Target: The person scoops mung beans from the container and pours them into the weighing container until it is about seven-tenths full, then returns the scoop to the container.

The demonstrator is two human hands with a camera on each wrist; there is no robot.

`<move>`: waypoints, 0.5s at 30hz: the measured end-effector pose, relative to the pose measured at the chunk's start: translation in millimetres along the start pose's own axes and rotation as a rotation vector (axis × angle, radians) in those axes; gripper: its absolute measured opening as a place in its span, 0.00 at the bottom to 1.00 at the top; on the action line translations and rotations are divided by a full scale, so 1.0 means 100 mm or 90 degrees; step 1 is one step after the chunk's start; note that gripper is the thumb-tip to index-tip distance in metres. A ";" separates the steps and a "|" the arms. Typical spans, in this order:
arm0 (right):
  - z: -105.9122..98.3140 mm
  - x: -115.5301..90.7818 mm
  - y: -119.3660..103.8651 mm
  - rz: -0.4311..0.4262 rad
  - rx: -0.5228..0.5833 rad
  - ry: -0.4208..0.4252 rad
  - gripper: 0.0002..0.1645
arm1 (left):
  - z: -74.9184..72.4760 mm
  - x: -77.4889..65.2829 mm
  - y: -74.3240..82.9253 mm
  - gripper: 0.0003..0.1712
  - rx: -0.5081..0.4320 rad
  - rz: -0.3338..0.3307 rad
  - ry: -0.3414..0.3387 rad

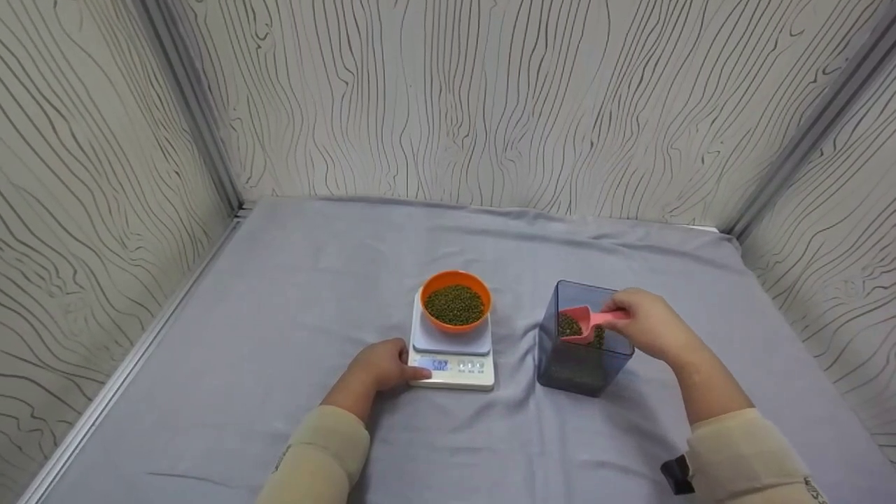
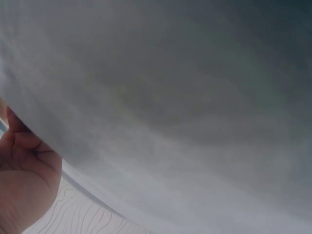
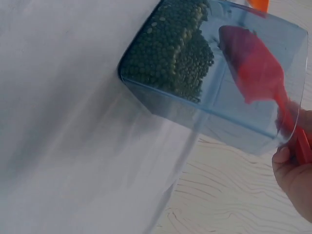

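Pinched by its handle in my right hand (image 1: 647,323), a pink scoop (image 1: 595,319) is inside the mouth of a clear bluish container (image 1: 570,374). Green beans lie in the scoop in the head view. Through the container wall, the right wrist view shows more green beans (image 3: 165,53) beneath the scoop (image 3: 258,73). My left hand (image 1: 378,365) grips the front left corner of a white kitchen scale (image 1: 451,344), thumb on top beside the lit display. On the scale stands an orange bowl (image 1: 448,328) holding green beans (image 1: 455,305).
Grey cloth (image 1: 301,280) covers the table, with wrinkles around the container. Wood-patterned panels (image 1: 448,105) enclose the back and both sides. The container stands to the right of the scale with a strip of cloth between them.
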State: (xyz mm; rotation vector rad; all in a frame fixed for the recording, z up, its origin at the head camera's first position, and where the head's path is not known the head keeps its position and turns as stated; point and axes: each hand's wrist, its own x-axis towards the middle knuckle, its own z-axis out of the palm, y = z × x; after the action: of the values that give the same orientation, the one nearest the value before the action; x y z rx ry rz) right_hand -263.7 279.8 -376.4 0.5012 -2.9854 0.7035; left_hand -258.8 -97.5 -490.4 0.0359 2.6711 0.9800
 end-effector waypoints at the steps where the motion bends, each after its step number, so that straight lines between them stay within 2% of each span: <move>1: -0.01 -0.01 0.02 0.003 0.010 -0.003 0.06 | 0.00 0.00 0.00 0.26 0.002 0.002 0.002; 8: -0.03 -0.11 0.14 0.011 0.065 -0.008 0.07 | 0.01 0.00 0.00 0.26 0.010 0.000 0.002; 15: 0.01 -0.20 0.24 0.048 0.109 0.006 0.12 | 0.01 0.01 -0.01 0.26 0.010 0.001 -0.002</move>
State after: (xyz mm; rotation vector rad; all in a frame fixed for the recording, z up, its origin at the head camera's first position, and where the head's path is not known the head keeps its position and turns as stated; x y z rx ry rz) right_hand -252.4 306.2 -389.6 0.3926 -2.9638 0.9710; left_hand -259.0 -97.9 -492.0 0.0429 2.6767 0.9596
